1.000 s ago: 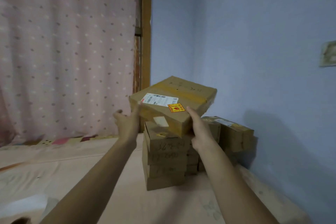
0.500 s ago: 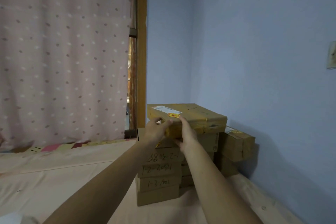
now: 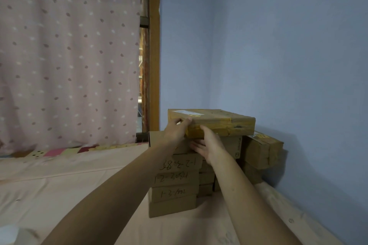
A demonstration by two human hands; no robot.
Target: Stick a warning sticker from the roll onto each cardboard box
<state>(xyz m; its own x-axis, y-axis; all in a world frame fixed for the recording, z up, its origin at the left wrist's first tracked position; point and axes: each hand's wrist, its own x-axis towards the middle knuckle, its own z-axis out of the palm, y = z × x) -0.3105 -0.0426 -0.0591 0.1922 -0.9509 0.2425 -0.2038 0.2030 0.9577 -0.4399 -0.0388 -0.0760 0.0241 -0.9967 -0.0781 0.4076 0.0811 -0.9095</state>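
Two grips on flat taped brown cardboard box [image 3: 219, 123]: left hand [image 3: 177, 129] curled over corner; right hand [image 3: 209, 145] flat beneath; square edges before release.

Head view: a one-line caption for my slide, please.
Left hand and right hand steady a stickered cardboard box atop the stack.
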